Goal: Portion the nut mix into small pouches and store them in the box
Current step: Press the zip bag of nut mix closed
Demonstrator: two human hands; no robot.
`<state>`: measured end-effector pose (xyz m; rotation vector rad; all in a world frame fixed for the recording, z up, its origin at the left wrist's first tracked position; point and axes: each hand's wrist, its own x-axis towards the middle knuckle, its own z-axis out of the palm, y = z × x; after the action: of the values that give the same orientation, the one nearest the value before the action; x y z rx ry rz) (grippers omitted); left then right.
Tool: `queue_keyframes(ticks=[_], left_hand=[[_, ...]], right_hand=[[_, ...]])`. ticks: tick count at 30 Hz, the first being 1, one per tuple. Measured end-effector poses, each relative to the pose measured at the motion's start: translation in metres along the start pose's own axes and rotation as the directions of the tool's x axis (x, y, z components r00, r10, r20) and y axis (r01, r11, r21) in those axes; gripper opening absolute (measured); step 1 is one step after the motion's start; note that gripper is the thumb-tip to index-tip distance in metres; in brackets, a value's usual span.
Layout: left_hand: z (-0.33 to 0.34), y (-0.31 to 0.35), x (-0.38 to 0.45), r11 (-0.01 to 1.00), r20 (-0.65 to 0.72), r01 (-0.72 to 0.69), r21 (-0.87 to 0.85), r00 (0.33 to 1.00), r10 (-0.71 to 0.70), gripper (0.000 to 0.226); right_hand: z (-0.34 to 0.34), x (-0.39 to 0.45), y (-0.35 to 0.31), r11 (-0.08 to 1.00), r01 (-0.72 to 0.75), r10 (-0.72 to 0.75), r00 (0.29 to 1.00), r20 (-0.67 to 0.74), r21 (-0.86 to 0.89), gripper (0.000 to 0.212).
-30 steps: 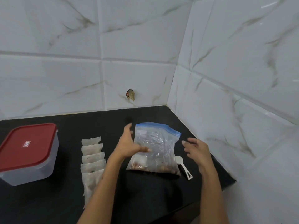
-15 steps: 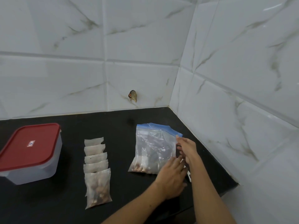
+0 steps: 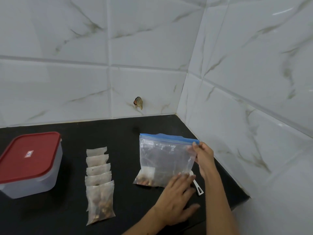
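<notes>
A clear zip bag (image 3: 162, 160) with a blue seal strip stands on the black counter (image 3: 110, 131), nut mix in its bottom. My right hand (image 3: 204, 156) pinches the bag's upper right corner. My left hand (image 3: 176, 199) lies flat, fingers straight, against the bag's lower right corner. A white scoop (image 3: 198, 187) pokes out beside my left fingers, mostly hidden. Several small white pouches (image 3: 99, 178) lie overlapped in a column; the nearest holds nuts. The clear box (image 3: 32, 182) with a red lid (image 3: 28, 155), shut, sits at left.
White marble-look tiled walls (image 3: 237, 99) meet in a corner behind and to the right of the bag. A small brown stub (image 3: 138, 102) sticks out of the back wall. The counter's front right edge drops off near my right forearm.
My left hand crossed from the bag's left side to its lower right corner a second ago. My right hand came in and took the bag's top right corner, lifting it upright.
</notes>
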<state>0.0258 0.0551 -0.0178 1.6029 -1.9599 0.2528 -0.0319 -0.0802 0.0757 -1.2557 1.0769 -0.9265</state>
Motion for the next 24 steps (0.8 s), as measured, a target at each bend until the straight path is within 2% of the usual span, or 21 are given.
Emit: queue_keyframes(ticks=[1, 2, 3, 4, 5, 6, 7, 8, 9, 10, 11, 13, 16, 18, 19, 21, 23, 24], left_hand=[[-0.008, -0.001, -0.001, 0.996, -0.231, 0.063, -0.071, 0.97, -0.078, 0.038], [-0.018, -0.003, -0.001, 0.978, -0.415, 0.151, -0.141, 0.889, -0.197, 0.035], [-0.03, -0.01, 0.001, 0.939, -0.524, 0.263, -0.22, 0.78, -0.341, 0.04], [-0.042, -0.02, 0.005, 0.877, -0.56, 0.382, -0.291, 0.675, -0.48, 0.05], [-0.052, -0.033, 0.009, 0.788, -0.529, 0.485, -0.379, 0.585, -0.614, 0.063], [-0.064, -0.046, 0.014, 0.665, -0.434, 0.567, -0.486, 0.504, -0.747, 0.077], [-0.074, -0.06, 0.018, 0.529, -0.298, 0.608, -0.592, 0.446, -0.844, 0.087], [-0.083, -0.071, 0.021, 0.402, -0.157, 0.609, -0.684, 0.415, -0.896, 0.088], [-0.091, -0.08, 0.023, 0.285, -0.022, 0.58, -0.764, 0.417, -0.909, 0.08], [-0.097, -0.085, 0.023, 0.186, 0.089, 0.515, -0.837, 0.462, -0.882, 0.062], [-0.1, -0.088, 0.022, 0.124, 0.144, 0.444, -0.888, 0.522, -0.841, 0.042], [-0.105, -0.087, 0.018, 0.109, 0.135, 0.354, -0.929, 0.597, -0.791, 0.018], [-0.107, -0.082, 0.012, 0.074, 0.12, 0.264, -0.962, 0.648, -0.752, 0.023], [-0.106, -0.078, 0.011, 0.068, 0.137, 0.268, -0.961, 0.675, -0.725, 0.026], [-0.106, -0.077, 0.011, 0.072, 0.145, 0.279, -0.957, 0.683, -0.716, 0.026], [-0.107, -0.075, 0.01, 0.092, 0.147, 0.293, -0.952, 0.698, -0.701, 0.024], [-0.109, -0.075, 0.01, 0.104, 0.149, 0.299, -0.948, 0.711, -0.687, 0.027], [-0.109, -0.075, 0.01, 0.108, 0.149, 0.3, -0.948, 0.715, -0.684, 0.027]], right_hand=[[0.0, -0.002, 0.0, 1.0, 0.008, -0.008, 1.0, -0.002, 0.012, 0.013], [-0.001, -0.004, 0.0, 1.0, 0.012, -0.012, 1.0, -0.004, 0.012, 0.014], [-0.002, -0.007, -0.001, 1.0, 0.011, -0.011, 1.0, -0.002, 0.011, 0.014], [-0.003, -0.009, 0.0, 1.0, 0.009, -0.009, 1.0, -0.001, 0.017, 0.015], [-0.005, -0.012, 0.0, 0.999, 0.002, -0.002, 1.0, -0.002, 0.032, 0.015], [-0.006, -0.016, 0.001, 0.999, -0.006, 0.006, 1.0, -0.005, 0.05, 0.016], [-0.006, -0.02, 0.001, 0.997, -0.016, 0.017, 1.0, -0.01, 0.077, 0.017], [-0.007, -0.024, 0.001, 0.993, -0.025, 0.027, 1.0, -0.014, 0.111, 0.017], [-0.006, -0.027, 0.001, 0.989, -0.031, 0.034, 0.999, -0.017, 0.142, 0.017], [-0.005, -0.03, 0.002, 0.987, -0.033, 0.038, 0.999, -0.027, 0.16, 0.018], [-0.005, -0.033, 0.001, 0.985, -0.033, 0.04, 0.998, -0.039, 0.168, 0.018], [-0.006, -0.035, -0.001, 0.985, -0.033, 0.044, 0.997, -0.066, 0.167, 0.019], [-0.009, -0.039, -0.001, 0.996, -0.008, 0.018, 0.994, -0.112, 0.085, 0.016], [-0.009, -0.044, -0.005, 0.982, 0.093, -0.123, 0.976, -0.181, -0.167, 0.01], [-0.008, -0.048, -0.009, 0.936, 0.153, -0.223, 0.955, -0.196, -0.318, 0.023], [0.001, -0.058, -0.024, 0.815, 0.316, -0.418, 0.901, -0.115, -0.485, 0.038], [0.019, -0.068, -0.044, 0.717, 0.481, -0.493, 0.862, 0.12, -0.505, 0.035], [0.031, -0.072, -0.051, 0.666, 0.536, -0.469, 0.842, 0.268, -0.519, 0.033]])
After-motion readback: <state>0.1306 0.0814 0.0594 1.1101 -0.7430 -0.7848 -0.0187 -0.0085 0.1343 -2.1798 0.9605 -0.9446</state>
